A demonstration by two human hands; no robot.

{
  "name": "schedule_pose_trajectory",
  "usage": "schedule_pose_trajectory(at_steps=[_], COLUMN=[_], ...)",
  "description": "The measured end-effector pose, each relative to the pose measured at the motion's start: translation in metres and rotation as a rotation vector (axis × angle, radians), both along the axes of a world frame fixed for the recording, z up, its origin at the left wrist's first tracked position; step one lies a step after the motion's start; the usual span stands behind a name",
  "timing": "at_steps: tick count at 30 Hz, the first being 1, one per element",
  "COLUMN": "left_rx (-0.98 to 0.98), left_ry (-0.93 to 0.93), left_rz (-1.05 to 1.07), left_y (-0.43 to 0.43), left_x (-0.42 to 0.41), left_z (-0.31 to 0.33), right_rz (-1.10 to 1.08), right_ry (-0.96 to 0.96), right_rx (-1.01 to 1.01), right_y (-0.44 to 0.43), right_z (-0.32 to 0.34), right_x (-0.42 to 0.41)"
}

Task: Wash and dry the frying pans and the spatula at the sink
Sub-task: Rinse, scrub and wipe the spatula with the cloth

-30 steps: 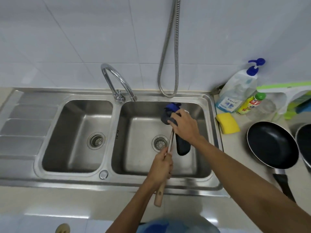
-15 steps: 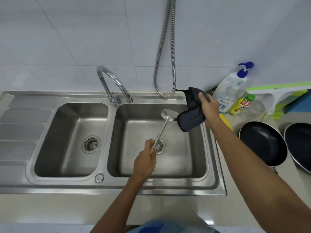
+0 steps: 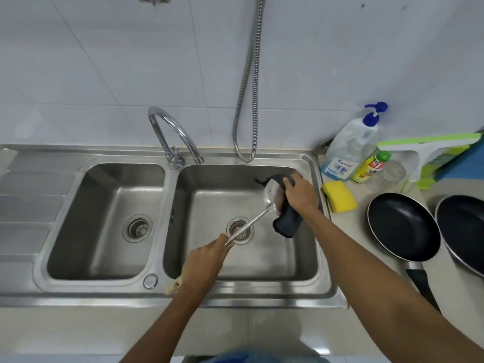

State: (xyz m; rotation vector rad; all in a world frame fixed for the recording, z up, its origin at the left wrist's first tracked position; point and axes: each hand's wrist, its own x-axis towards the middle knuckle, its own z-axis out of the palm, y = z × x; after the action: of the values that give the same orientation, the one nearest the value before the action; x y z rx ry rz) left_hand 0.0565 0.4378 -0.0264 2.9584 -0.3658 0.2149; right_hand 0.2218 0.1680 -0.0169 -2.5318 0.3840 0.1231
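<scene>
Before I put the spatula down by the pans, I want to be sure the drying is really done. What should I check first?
1. Left-hand grip holds the spatula by its handle: ok.
2. Right-hand grip presses the cloth onto the spatula's blade: ok.
3. Spatula is held over the right basin, so drips fall in: ok.
4. Tap is off, no stream visible: ok.
5. Blade is fully dry: cannot tell, blurred and partly covered by the cloth.
6. Pans sit on the counter, out of the basin: ok.
</scene>
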Motion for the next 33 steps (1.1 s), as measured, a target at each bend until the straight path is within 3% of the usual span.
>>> schedule_pose_trajectory(at_steps=[5, 9, 12, 14, 20, 22, 24, 28, 30, 33], left_rx=[-0.035, -0.07, -0.1, -0.11, -0.105, -0.234, -0.498, -1.298, -1.465, -1.582], left_ry=[0.043, 0.097, 0.102, 0.095, 0.109, 0.183, 0.309, 0.773, 0.936, 1.028], left_rz=[0.115, 0.095, 0.041, 0.01, 0.077, 0.179, 0.251, 0.386, 0.485, 0.531], left_y=[0.014, 0.013, 0.004, 0.002, 0.002, -0.004, -0.008, -0.017, -0.026, -0.039], left_x=[0.01, 0.02, 0.025, 0.026, 0.017, 0.022, 0.031, 0.043, 0.046, 0.05], left_z=[0.001, 0.002, 0.004, 0.004, 0.012, 0.018, 0.022, 0.032, 0.037, 0.036], right_rz=[-0.145, 0.15, 0.362, 0.32, 0.086, 0.025, -0.009, 0.02, 0.069, 0.104], right_ry=[-0.163, -0.352, -0.414, -0.381, -0.024, -0.036, -0.102, -0.167, -0.181, -0.171], right_rx=[-0.072, -0.045, -0.163, -0.178, -0.014, -0.007, -0.024, -0.206, -0.271, -0.368], right_y=[-0.015, 0.018, 0.046, 0.046, -0.003, -0.018, -0.032, -0.061, -0.078, -0.106], right_z=[0.013, 0.044, 0.043, 0.036, 0.016, 0.011, 0.014, 0.037, 0.052, 0.063], right_x=[-0.008, -0.028, -0.04, -0.029, 0.023, 0.016, 0.002, -0.032, -0.052, -0.083])
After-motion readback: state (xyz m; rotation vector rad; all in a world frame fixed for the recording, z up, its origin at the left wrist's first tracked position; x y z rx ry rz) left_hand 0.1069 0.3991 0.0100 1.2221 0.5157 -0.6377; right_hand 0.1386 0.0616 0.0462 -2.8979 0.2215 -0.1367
